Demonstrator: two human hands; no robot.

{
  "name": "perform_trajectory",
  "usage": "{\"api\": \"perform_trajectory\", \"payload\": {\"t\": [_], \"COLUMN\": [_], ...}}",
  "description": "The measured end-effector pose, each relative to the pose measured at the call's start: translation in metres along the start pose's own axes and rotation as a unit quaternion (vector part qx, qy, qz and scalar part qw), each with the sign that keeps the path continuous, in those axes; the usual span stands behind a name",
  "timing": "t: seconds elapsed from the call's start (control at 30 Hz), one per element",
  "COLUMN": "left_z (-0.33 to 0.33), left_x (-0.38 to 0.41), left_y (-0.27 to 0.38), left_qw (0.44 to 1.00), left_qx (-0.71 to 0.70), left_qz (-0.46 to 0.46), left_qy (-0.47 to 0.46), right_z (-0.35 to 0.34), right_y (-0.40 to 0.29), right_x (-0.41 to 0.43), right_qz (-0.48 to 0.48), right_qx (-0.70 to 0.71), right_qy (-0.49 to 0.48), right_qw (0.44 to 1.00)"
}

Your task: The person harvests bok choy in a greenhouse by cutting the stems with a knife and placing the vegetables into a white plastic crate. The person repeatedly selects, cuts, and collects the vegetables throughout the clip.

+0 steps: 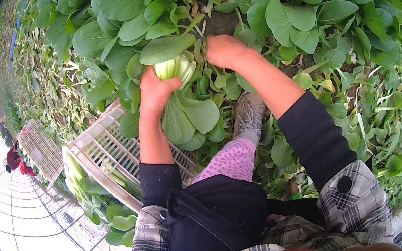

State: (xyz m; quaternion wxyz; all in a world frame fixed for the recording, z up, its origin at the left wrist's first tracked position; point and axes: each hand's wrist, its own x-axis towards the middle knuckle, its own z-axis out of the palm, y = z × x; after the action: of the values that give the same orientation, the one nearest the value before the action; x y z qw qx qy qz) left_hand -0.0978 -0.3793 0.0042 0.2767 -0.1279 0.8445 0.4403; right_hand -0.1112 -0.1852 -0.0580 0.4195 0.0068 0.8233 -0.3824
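My left hand (158, 89) grips a head of bok choy (193, 111), its pale base turned up and its broad leaves hanging towards my leg. A loose green leaf (166, 49) lies across the top of that base. To the right, my right hand (227, 50) is closed in a fist low among the plants, knuckles up. A narrow grey thin-bladed tool (200, 36) pokes out at its fingers; most of it is hidden. Bare dark soil (222, 23) shows just beyond this hand, between standing bok choy plants (128, 4).
A white plastic crate (99, 135) stands at my left, with cut bok choy (84, 182) beside it. Farther left are another crate (41, 149) and a person in red (17, 159). My shoe (248, 114) is planted among leaves. Dense plants (293, 10) grow ahead and right.
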Motion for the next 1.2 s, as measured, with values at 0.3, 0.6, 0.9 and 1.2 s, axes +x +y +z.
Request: {"api": "perform_trajectory", "payload": {"t": [0.3,0.6,0.9,1.2], "left_z": [-0.008,0.008,0.060,0.059], "left_x": [-0.029,-0.070,-0.058,-0.044], "left_y": [0.011,0.042,0.058,0.074], "left_qw": [0.995,0.925,0.962,0.977], "left_qx": [-0.072,-0.266,-0.223,-0.104], "left_qz": [-0.003,-0.027,0.071,0.063], "left_qy": [-0.076,-0.271,-0.142,-0.175], "right_z": [0.049,0.044,0.054,0.039], "right_y": [0.029,0.029,0.042,0.023], "right_x": [-0.034,-0.100,-0.155,-0.135], "right_qz": [0.057,-0.039,-0.033,-0.039], "right_qx": [0.639,0.820,0.767,0.661], "right_qy": [0.051,0.190,0.264,0.265], "right_qw": [0.765,0.538,0.584,0.701]}}
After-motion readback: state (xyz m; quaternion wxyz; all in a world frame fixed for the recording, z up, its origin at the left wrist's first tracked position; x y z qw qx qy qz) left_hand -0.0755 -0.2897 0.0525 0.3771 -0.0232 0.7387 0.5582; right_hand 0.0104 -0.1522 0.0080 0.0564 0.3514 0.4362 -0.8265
